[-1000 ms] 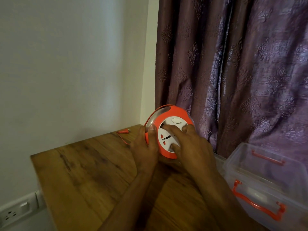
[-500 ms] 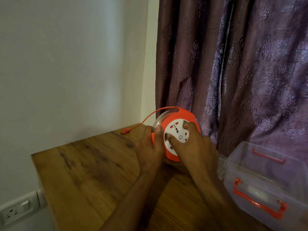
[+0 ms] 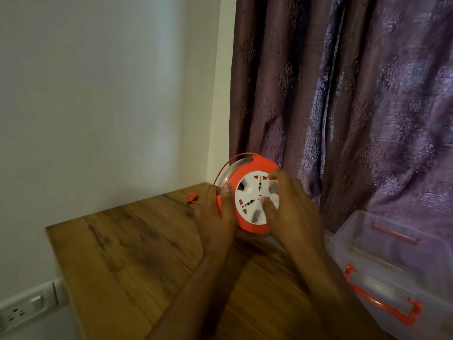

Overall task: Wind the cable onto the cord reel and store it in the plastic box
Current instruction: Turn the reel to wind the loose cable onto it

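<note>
Head view: cord reel [image 3: 247,192] stands on edge near the surface's [image 3: 137,241] far edge. Left hand [image 3: 217,217] has its grip clamped on the reel's rim; right hand [image 3: 289,207] presses fingers on its white face. Cable [image 3: 221,170] arcs down to the plug [image 3: 192,198]. Plastic box [image 3: 397,263] sits at the right.

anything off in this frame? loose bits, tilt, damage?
Only the unwound tail: the orange cable leaves the top of the cord reel and its plug lies loose on the table. The reel stands on edge, left hand bracing, right hand on the face. No damage visible.
</note>
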The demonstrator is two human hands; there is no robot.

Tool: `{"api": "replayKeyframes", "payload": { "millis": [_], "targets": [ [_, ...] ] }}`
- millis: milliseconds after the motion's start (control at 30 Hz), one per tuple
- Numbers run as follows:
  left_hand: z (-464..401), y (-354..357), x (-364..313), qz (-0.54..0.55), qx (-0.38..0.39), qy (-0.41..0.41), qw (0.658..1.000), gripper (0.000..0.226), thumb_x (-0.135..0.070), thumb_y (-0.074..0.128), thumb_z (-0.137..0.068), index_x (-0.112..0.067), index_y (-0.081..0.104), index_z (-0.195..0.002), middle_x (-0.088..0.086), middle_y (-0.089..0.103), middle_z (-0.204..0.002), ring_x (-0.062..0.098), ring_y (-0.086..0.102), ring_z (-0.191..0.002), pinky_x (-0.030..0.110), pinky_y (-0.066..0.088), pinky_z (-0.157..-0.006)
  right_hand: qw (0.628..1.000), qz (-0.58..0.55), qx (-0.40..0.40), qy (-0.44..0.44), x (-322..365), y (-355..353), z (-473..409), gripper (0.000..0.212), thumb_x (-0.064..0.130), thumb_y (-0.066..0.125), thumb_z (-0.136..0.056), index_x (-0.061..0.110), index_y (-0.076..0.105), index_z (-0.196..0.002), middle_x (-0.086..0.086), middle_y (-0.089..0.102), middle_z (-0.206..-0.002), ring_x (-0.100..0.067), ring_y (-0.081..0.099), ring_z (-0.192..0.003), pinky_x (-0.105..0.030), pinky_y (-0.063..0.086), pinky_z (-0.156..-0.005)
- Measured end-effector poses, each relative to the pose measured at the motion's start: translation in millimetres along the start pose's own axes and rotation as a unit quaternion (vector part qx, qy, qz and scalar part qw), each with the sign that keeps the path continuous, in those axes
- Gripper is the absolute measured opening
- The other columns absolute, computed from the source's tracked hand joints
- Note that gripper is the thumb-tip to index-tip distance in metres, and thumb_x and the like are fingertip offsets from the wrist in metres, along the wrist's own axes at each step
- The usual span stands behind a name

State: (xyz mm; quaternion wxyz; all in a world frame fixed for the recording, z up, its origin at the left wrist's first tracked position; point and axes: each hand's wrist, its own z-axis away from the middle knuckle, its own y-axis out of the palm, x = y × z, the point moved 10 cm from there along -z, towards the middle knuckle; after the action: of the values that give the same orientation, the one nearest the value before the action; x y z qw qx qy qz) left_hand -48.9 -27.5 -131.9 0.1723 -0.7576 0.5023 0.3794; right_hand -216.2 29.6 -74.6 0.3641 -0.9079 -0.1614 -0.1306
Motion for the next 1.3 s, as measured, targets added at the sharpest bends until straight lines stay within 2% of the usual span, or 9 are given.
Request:
{"api": "replayKeyframes", "payload": {
  "millis": [67,200,367,600,767,867,1000,1133,1300],
  "targets": [
    [-0.1,-1.5,0.4,-0.003,0.001,-0.016,1.0,0.046,-0.05,0.039,-0.093,-0.011,0.062,-0.1,-0.001,0.07,-0.082,0.011,0.069,-0.069,0.023,0.057,-0.059,0.996,0.056,0.062,-0.045,12.1,12.4,3.0,0.055,0.025,0.058,-0.086,0.041,0.028,-0.129,-0.001,0.04,-0.129,-0.029,0.057,-0.102,-0.034,0.045,-0.073],
    [-1.5,-3.1,1.6,-0.018,0.012,-0.027,0.999,0.028,-0.047,0.04,-0.096,-0.023,0.055,-0.095,-0.018,0.06,-0.073,0.002,0.064,-0.067,0.013,0.049,-0.056,0.98,0.111,0.156,-0.058,13.9,36.1,9.1,0.076,0.046,0.065,-0.081,0.054,0.012,-0.135,-0.001,0.023,-0.144,-0.033,0.052,-0.115,-0.042,0.049,-0.088],
    [0.4,-1.8,-3.5,0.009,0.011,-0.022,1.0,0.045,-0.053,0.038,-0.09,-0.015,0.06,-0.099,-0.002,0.07,-0.084,0.011,0.069,-0.072,0.029,0.06,-0.063,0.984,0.14,0.086,-0.07,12.3,26.3,7.3,0.058,0.039,0.049,-0.091,0.052,0.017,-0.137,-0.002,0.032,-0.14,-0.031,0.057,-0.107,-0.039,0.05,-0.08],
    [0.6,-1.3,-3.8,-0.009,0.011,-0.01,1.0,0.048,-0.053,0.039,-0.091,-0.012,0.062,-0.099,0.007,0.072,-0.09,0.02,0.069,-0.078,0.045,0.061,-0.07,0.996,0.079,0.05,-0.001,0.7,20.5,3.9,0.067,0.056,0.061,-0.077,0.054,0.025,-0.133,-0.001,0.059,-0.126,-0.03,0.057,-0.107,-0.041,0.048,-0.083],
    [1.3,2.1,-3.5,-0.016,0.015,-0.003,1.0,0.048,-0.052,0.038,-0.091,-0.012,0.062,-0.1,0.006,0.071,-0.091,0.019,0.068,-0.079,0.043,0.062,-0.072,0.995,0.082,0.025,0.044,-7.8,17.0,4.8,0.067,0.068,0.056,-0.073,0.05,0.03,-0.133,0.003,0.062,-0.124,-0.029,0.057,-0.108,-0.044,0.042,-0.092],
    [1.3,2.4,-3.5,-0.016,0.017,0.004,1.0,0.047,-0.053,0.038,-0.092,-0.014,0.062,-0.1,0.001,0.071,-0.089,0.013,0.069,-0.074,0.035,0.062,-0.067,0.994,0.079,0.029,0.063,-12.2,18.9,5.4,0.071,0.074,0.052,-0.071,0.049,0.031,-0.133,0.002,0.063,-0.121,-0.028,0.057,-0.107,-0.04,0.043,-0.087],
    [3.2,5.1,-8.2,-0.012,0.025,0.03,0.999,0.049,-0.057,0.039,-0.092,-0.016,0.062,-0.102,-0.01,0.068,-0.087,0.004,0.068,-0.068,0.019,0.059,-0.06,0.992,0.028,-0.015,0.12,-21.1,10.1,8.9,0.066,0.077,0.051,-0.068,0.046,0.041,-0.125,-0.006,0.066,-0.112,-0.032,0.057,-0.103,-0.038,0.046,-0.078],
    [4.7,8.0,-9.1,-0.013,0.033,0.038,0.999,0.058,-0.064,0.034,-0.087,-0.016,0.063,-0.105,-0.008,0.069,-0.086,0.006,0.068,-0.068,0.018,0.057,-0.06,0.984,-0.051,-0.019,0.172,-31.2,14.2,11.7,0.058,0.071,0.057,-0.068,0.037,0.048,-0.114,-0.006,0.064,-0.112,-0.03,0.056,-0.103,-0.035,0.043,-0.075],
    [7.8,9.8,-14.6,-0.023,0.034,0.068,0.997,0.056,-0.063,0.035,-0.089,-0.015,0.062,-0.102,-0.009,0.067,-0.083,0.008,0.068,-0.066,0.022,0.058,-0.057,0.952,-0.182,-0.032,0.244,-46.3,23.2,17.3,0.056,0.066,0.061,-0.071,0.024,0.051,-0.107,-0.004,0.063,-0.112,-0.024,0.058,-0.1,-0.028,0.041,-0.068]
  ]
}}
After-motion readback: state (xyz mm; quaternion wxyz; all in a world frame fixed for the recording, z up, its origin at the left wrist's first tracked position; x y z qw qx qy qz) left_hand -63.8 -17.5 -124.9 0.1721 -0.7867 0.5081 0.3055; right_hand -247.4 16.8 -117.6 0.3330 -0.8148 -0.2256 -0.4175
